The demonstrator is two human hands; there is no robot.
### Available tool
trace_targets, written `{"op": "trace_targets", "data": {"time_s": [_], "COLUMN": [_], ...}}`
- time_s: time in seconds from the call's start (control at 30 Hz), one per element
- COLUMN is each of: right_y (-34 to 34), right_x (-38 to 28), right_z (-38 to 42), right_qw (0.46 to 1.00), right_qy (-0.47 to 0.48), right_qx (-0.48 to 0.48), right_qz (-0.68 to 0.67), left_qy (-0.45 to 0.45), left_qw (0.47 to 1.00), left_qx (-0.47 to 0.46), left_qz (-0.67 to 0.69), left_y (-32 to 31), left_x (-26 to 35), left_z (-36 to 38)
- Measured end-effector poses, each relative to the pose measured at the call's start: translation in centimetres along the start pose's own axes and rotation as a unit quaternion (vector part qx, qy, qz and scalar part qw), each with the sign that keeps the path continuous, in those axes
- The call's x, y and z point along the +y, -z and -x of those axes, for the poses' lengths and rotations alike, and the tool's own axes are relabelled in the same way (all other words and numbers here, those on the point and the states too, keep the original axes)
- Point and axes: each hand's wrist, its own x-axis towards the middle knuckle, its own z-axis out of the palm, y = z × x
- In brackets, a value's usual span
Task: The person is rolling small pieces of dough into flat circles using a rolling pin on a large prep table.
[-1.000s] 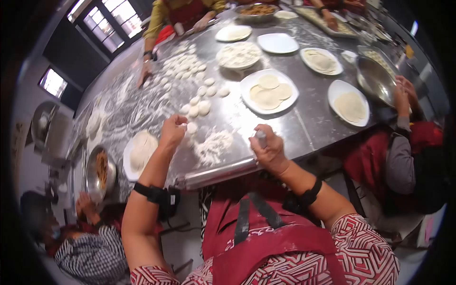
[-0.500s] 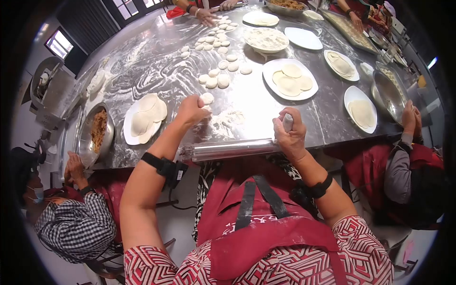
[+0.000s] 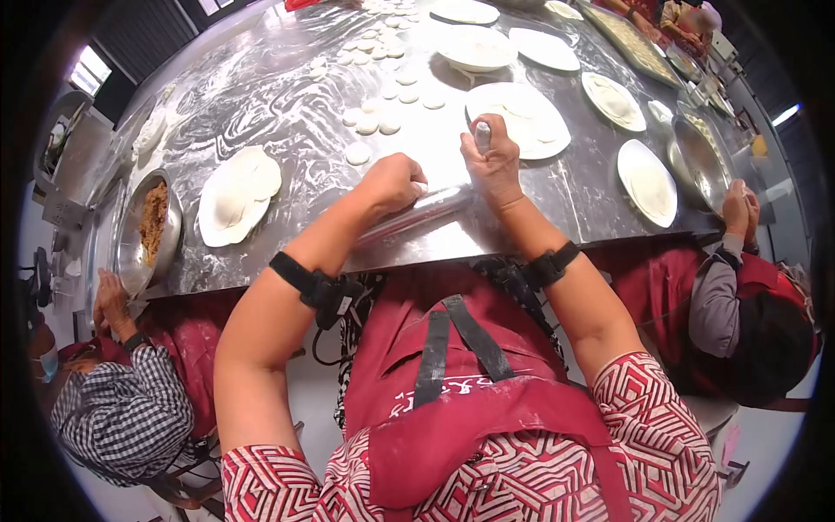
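The left hand (image 3: 389,184) pinches one small white dough piece (image 3: 420,187) in its fingers; the right hand (image 3: 496,167) curls its fingers round one grey cylindrical rod (image 3: 483,134), above the shiny, floured metal worktop (image 3: 339,178).

Left hand (image 3: 396,184) is found shifted right, closer to the right hand (image 3: 493,165); a gap now separates it from the nearest dough round (image 3: 357,153), which it previously adjoined. Right hand, previously well apart from the large plate (image 3: 548,139), now overlaps its near edge in view. Camera view is tilted further down.
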Motion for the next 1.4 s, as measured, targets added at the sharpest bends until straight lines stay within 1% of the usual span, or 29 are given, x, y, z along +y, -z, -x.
{"op": "trace_targets", "data": {"time_s": [0.03, 0.07, 0.1, 0.13, 0.17, 0.2, 0.23, 0.3, 0.33, 0.43, 0.47, 0.5, 0.53, 0.57, 0.6, 0.63, 0.7, 0.83, 0.9, 1.0, 1.03, 1.1, 1.13, 1.23, 1.33, 1.4], "right_y": [0.1, 0.7, 1.8, 2.5, 3.2, 3.2, 3.3, 1.6, 0.7, -0.4, 0.0, 0.9, 2.0, 2.9, 3.4, 3.8, 2.8, -0.6, -0.2, 2.3, 3.0, 3.8, 3.9, 1.2, -0.6, 0.5], "right_x": [0.0, -0.3, -0.7, 0.0, -0.7, -0.5, -0.5, 0.1, -0.1, -0.1, -0.2, -0.4, -0.7, -1.1, -1.9, -2.4, -1.1, 0.3, 0.2, -0.3, -0.7, -1.8, -2.2, 0.2, 0.1, 0.0], "right_z": [0.0, 0.7, 1.7, 3.2, 4.1, 4.0, 4.3, 2.1, 1.0, -0.4, 0.0, 0.9, 2.0, 3.5, 4.2, 4.4, 3.5, -0.7, -0.2, 2.8, 3.8, 4.3, 4.6, 1.7, -0.6, 0.6], "right_qw": [1.0, 1.0, 1.0, 0.998, 0.999, 0.999, 0.999, 0.999, 0.999, 1.0, 0.999, 0.998, 1.0, 1.0, 0.999, 0.998, 0.999, 1.0, 1.0, 1.0, 1.0, 0.998, 0.996, 0.999, 1.0, 0.999], "right_qy": [-0.009, 0.002, 0.015, 0.05, 0.024, 0.021, 0.014, 0.043, 0.028, 0.016, 0.026, 0.037, 0.022, -0.006, 0.017, 0.038, 0.033, 0.031, 0.019, 0.021, 0.023, 0.059, 0.074, 0.042, 0.009, 0.026], "right_qx": [-0.007, 0.002, 0.011, 0.009, 0.02, 0.015, 0.011, 0.023, 0.017, 0.005, 0.014, 0.021, 0.007, 0.016, 0.024, 0.034, 0.022, 0.0, -0.003, 0.009, 0.016, 0.036, 0.049, 0.024, -0.003, 0.016], "right_qz": [0.008, 0.017, 0.024, 0.037, -0.02, -0.026, -0.032, -0.003, -0.007, 0.001, 0.018, 0.036, 0.016, -0.006, -0.014, -0.021, -0.014, 0.001, 0.006, -0.004, -0.014, -0.01, -0.009, 0.018, 0.017, 0.031], "left_qy": [0.009, 0.007, 0.013, 0.02, 0.027, 0.037, 0.023, -0.01, -0.039, 0.028, -0.004, -0.016, -0.027, -0.037, -0.031, -0.021, 0.0, -0.035, -0.048, -0.096, -0.073, -0.024, 0.002, -0.014, 0.021, -0.03], "left_qw": [1.0, 0.999, 0.998, 0.997, 0.995, 0.995, 0.996, 0.998, 0.998, 0.998, 0.998, 0.998, 0.998, 0.997, 0.996, 0.996, 0.995, 0.999, 0.998, 0.995, 0.997, 0.998, 0.997, 0.998, 0.999, 0.999], "left_qx": [-0.009, -0.027, -0.022, -0.017, -0.012, -0.013, -0.015, -0.026, -0.001, -0.01, -0.017, -0.012, -0.007, -0.003, 0.011, -0.001, -0.035, 0.002, 0.017, -0.003, 0.001, 0.007, -0.015, 0.005, 0.023, -0.001], "left_qz": [-0.002, 0.032, 0.054, 0.075, 0.096, 0.088, 0.08, 0.056, 0.054, 0.063, 0.057, 0.058, 0.06, 0.062, 0.081, 0.089, 0.098, 0.031, 0.029, -0.002, 0.018, 0.051, 0.073, 0.054, -0.039, -0.034], "left_y": [0.3, 0.3, 0.2, 0.0, -0.1, -0.2, -0.3, -0.3, -0.5, -0.3, -0.3, -0.4, -0.5, -0.7, -0.3, -0.2, -0.1, 0.1, -0.4, -1.2, -1.1, -0.6, -0.5, -0.5, 0.4, 0.2], "left_x": [0.1, -0.5, -1.0, -1.5, -1.7, -1.6, -1.4, -0.9, -0.8, 0.0, -0.4, -0.9, -1.5, -1.9, -1.1, -1.1, -1.1, -0.4, -0.4, -1.9, -1.7, -1.3, -1.2, -1.1, 0.4, 0.1], "left_z": [0.0, 0.0, 0.2, 0.5, 0.8, 1.1, 1.2, 1.0, 0.6, 0.0, 0.0, 0.0, 0.0, 0.1, 0.9, 1.0, 1.2, 0.3, -0.2, -0.5, -0.1, 0.8, 1.1, 1.1, 0.7, 0.6]}}
